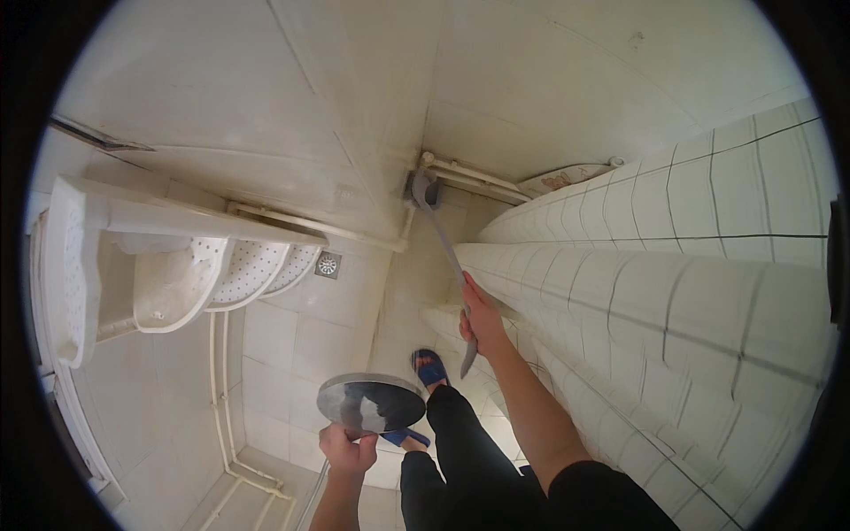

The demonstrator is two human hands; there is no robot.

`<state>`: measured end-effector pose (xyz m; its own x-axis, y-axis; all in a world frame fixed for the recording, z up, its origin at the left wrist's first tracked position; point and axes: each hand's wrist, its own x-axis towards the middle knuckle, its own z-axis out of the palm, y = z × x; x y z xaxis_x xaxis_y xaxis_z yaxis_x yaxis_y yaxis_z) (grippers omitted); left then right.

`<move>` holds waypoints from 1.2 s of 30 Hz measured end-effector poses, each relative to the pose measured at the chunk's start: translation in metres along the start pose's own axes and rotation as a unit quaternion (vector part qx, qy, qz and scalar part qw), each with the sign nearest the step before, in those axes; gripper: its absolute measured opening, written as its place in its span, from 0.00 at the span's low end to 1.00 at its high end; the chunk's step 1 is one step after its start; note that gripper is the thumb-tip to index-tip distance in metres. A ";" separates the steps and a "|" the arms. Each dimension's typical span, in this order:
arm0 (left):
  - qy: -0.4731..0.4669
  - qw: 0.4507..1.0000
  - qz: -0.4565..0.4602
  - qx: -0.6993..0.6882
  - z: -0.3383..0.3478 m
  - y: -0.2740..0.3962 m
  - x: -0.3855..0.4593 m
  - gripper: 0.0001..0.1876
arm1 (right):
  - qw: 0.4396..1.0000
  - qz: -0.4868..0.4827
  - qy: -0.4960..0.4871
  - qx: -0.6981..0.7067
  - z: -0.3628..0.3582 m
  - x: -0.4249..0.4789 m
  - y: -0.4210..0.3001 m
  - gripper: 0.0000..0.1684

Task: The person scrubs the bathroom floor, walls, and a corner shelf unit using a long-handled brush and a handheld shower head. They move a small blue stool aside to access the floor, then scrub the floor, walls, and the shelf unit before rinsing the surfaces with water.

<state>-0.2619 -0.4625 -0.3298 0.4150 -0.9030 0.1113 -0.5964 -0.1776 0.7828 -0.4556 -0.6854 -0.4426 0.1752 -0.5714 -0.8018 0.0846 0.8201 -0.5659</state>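
Note:
My right hand [483, 318] is closed around the grey plastic handle of a long-handled brush [446, 242]. The brush's head reaches the corner between the walls, by a dark grey holder or opening whose kind I cannot tell. Low at the left, my left hand [348, 449] grips the edge or handle of a round, flat shower head [370, 402] with a shiny rim and dark, reflecting face. A thin metal hose [312, 498] runs down beside the left forearm. Whether water flows is not visible.
White corner shelves [179, 279] with perforated trays stand at the left. A square metal floor drain [327, 265] lies beside them. Pale pipes [319, 229] run along the walls. At the right hangs a checked white curtain [631, 279]. Blue slippers [430, 367] are on my feet on the tiled floor.

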 end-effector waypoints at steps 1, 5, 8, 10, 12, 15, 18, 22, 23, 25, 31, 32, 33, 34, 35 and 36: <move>0.000 1.000 -0.009 -0.008 0.004 -0.004 0.002 0.05 | 1.000 -0.002 -0.007 -0.020 -0.006 -0.009 0.001 0.28; -0.028 0.999 -0.034 -0.024 0.035 -0.037 0.001 0.07 | 0.998 0.039 0.053 -0.020 -0.013 0.066 0.068 0.27; -0.031 0.998 -0.051 0.003 0.046 -0.057 0.004 0.12 | 0.997 -0.002 0.061 -0.048 0.001 0.072 0.093 0.27; -0.042 0.994 -0.104 0.012 0.046 -0.066 -0.017 0.13 | 0.997 0.006 0.050 -0.059 0.007 0.041 0.097 0.27; -0.049 0.987 -0.152 0.025 0.047 -0.070 -0.036 0.15 | 0.996 0.007 0.032 -0.079 0.003 0.003 0.095 0.27; 0.001 0.976 -0.218 -0.006 0.043 -0.074 -0.081 0.14 | 0.986 0.010 0.026 -0.164 -0.020 0.008 0.143 0.27; 0.036 0.968 -0.248 0.027 0.025 -0.092 -0.139 0.14 | 0.893 -0.090 0.011 -0.441 -0.041 0.051 0.208 0.26; 0.114 0.929 -0.353 0.001 -0.006 -0.103 -0.222 0.09 | 0.765 -0.183 0.038 -0.616 -0.018 0.047 0.241 0.12; 0.140 0.925 -0.352 -0.013 -0.012 -0.105 -0.240 0.09 | 0.736 -0.222 0.037 -0.639 -0.016 0.050 0.250 0.10; 0.173 0.914 -0.365 -0.028 -0.020 -0.111 -0.280 0.08 | 0.708 -0.249 0.045 -0.659 -0.001 0.047 0.255 0.10; 0.243 0.859 -0.445 -0.066 -0.035 -0.133 -0.364 0.08 | 0.769 -0.096 0.067 -0.628 0.027 0.050 0.262 0.21; 0.276 0.842 -0.453 -0.094 -0.040 -0.142 -0.385 0.08 | 0.763 -0.103 0.059 -0.635 0.047 0.037 0.273 0.22; 0.286 0.834 -0.462 -0.098 -0.043 -0.145 -0.405 0.08 | 0.756 -0.107 0.049 -0.644 0.060 0.023 0.284 0.23; 0.296 0.826 -0.469 -0.099 -0.049 -0.151 -0.422 0.09 | 0.724 -0.127 0.032 -0.677 0.077 0.007 0.299 0.24; 0.303 0.819 -0.476 -0.101 -0.054 -0.154 -0.441 0.09 | 0.690 -0.148 0.018 -0.709 0.089 -0.011 0.313 0.24; 0.325 0.795 -0.498 -0.118 -0.057 -0.153 -0.457 0.09 | 0.653 -0.173 0.004 -0.737 0.100 -0.025 0.325 0.25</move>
<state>-0.3211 0.0000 -0.4655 0.9142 0.0458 -0.4026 0.3637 -0.5309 0.7654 -0.3342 -0.4018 -0.5869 0.3910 -0.7191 -0.5745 -0.9195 -0.2775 -0.2785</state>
